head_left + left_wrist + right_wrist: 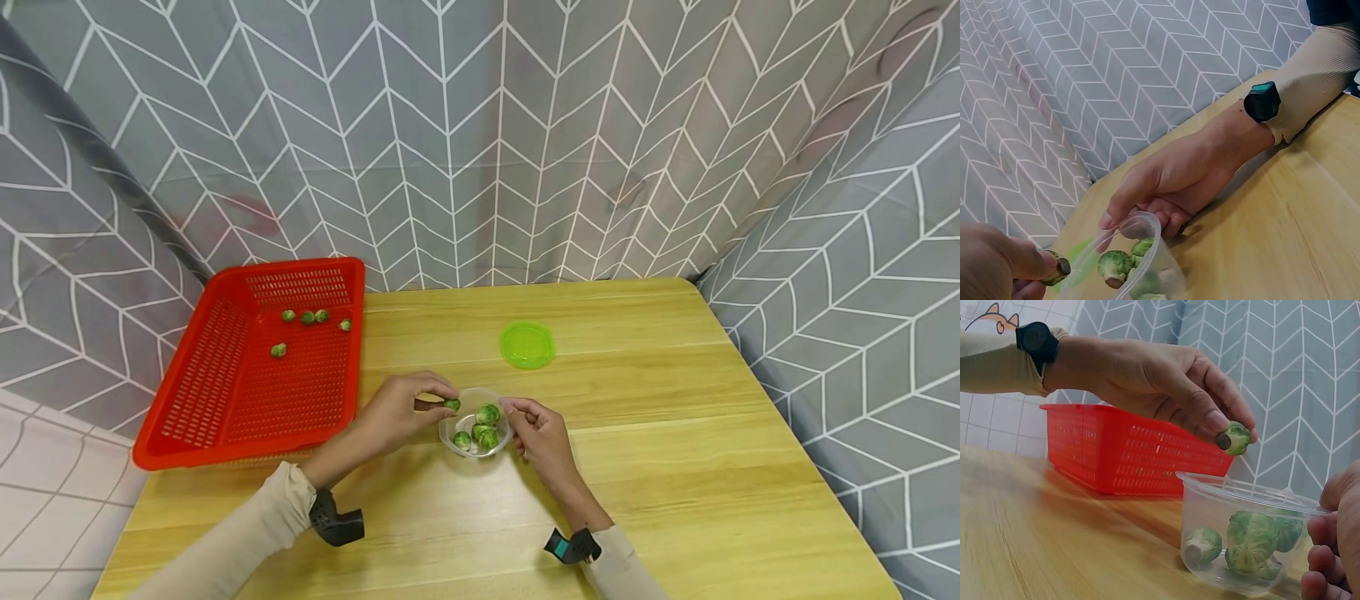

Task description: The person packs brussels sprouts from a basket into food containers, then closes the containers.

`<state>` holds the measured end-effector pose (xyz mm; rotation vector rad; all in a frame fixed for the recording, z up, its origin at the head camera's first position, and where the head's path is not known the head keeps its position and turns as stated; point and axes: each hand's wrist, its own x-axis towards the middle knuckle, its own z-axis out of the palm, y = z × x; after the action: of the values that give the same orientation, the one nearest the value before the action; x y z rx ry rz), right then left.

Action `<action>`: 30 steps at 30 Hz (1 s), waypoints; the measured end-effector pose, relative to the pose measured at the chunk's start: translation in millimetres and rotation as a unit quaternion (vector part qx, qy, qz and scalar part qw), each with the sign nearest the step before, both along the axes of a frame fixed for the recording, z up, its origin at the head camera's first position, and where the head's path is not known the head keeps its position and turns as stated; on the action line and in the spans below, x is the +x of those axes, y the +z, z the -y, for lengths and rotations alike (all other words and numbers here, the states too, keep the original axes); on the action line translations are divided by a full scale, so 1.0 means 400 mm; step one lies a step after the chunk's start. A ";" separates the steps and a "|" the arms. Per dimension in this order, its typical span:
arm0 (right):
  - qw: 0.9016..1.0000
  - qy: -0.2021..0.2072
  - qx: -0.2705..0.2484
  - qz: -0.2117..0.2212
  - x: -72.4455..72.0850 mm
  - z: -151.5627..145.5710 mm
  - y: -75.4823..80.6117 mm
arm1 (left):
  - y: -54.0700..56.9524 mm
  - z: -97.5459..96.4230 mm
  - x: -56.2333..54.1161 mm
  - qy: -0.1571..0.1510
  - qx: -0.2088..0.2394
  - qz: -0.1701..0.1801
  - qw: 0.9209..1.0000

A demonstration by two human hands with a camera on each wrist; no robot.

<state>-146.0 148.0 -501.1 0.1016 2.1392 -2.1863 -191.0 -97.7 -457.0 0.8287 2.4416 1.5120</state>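
Brussels sprout loading: judged part-way complete.
Left of the left fingers, a red perforated plastic basket holds five small round green sprouts, unmoved stock. The left hand pinches one green sprout just above the rim of a clear round plastic container; at least four loaded sprouts lie inside. Beyond the right fingertips, a bright-green plastic lid remains unfitted. The right hand clamps the container's rim.

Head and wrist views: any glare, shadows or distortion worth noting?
Head view: pale glare on the table in front of the clear bowl, curtain pattern looking stretched toward the sides; left wrist view: dark shadow beneath the right hand; right wrist view: soft shadow on the table near the red basket.
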 end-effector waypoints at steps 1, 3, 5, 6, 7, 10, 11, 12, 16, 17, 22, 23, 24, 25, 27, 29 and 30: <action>1.000 -0.002 0.000 0.000 0.000 0.001 0.000 | 0.000 -0.003 0.001 0.000 -0.003 0.002 1.000; 1.000 -0.006 0.000 0.000 0.002 0.002 0.002 | -0.003 -0.010 0.003 -0.001 -0.009 0.007 1.000; 1.000 -0.007 0.002 0.002 0.002 0.003 0.003 | -0.007 -0.015 0.004 -0.005 -0.013 0.012 1.000; 1.000 -0.006 0.002 0.003 0.001 0.002 0.002 | -0.010 -0.018 0.004 -0.006 -0.016 0.014 1.000; 1.000 -0.006 0.003 0.005 0.000 0.001 0.000 | -0.012 -0.021 0.004 -0.009 -0.017 0.016 1.000; 1.000 -0.003 0.006 0.011 -0.008 -0.003 -0.020 | -0.018 -0.030 0.005 -0.022 -0.019 0.019 0.999; 1.000 -0.003 0.006 0.012 -0.011 -0.004 -0.030 | -0.020 -0.033 0.005 -0.026 -0.019 0.018 0.999; 1.000 -0.004 0.005 0.013 -0.015 -0.006 -0.040 | -0.021 -0.036 0.005 -0.029 -0.022 0.015 0.999; 1.000 -0.012 0.002 0.012 -0.022 -0.007 -0.070 | -0.031 -0.047 0.004 -0.041 -0.044 -0.011 0.998; 1.000 -0.014 0.001 0.010 -0.023 -0.007 -0.073 | -0.032 -0.049 0.004 -0.043 -0.052 -0.020 0.998; 1.000 -0.018 -0.001 -0.003 -0.022 -0.005 -0.078 | -0.034 -0.059 0.005 -0.050 -0.092 -0.055 0.993; 1.000 -0.018 -0.001 -0.006 -0.022 -0.005 -0.078 | -0.033 -0.061 0.005 -0.051 -0.098 -0.057 0.992; 1.000 -0.019 -0.002 -0.008 -0.021 -0.005 -0.077 | -0.033 -0.063 0.005 -0.053 -0.103 -0.060 0.991; 1.000 -0.019 -0.003 -0.008 -0.021 -0.004 -0.076 | -0.034 -0.064 0.004 -0.053 -0.108 -0.061 0.991; 1.000 -0.019 -0.003 -0.008 -0.021 -0.004 -0.074 | -0.034 -0.066 0.004 -0.055 -0.116 -0.059 0.990; 1.000 -0.020 -0.003 -0.007 -0.020 -0.004 -0.073 | -0.034 -0.070 0.003 -0.059 -0.122 -0.056 0.989; 1.000 -0.020 -0.003 -0.006 -0.020 -0.004 -0.072 | -0.033 -0.072 0.003 -0.062 -0.124 -0.058 0.989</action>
<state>-154.0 149.7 -529.8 0.1307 2.1558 -2.2196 -189.7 -68.9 -470.4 1.0192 2.5373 1.1192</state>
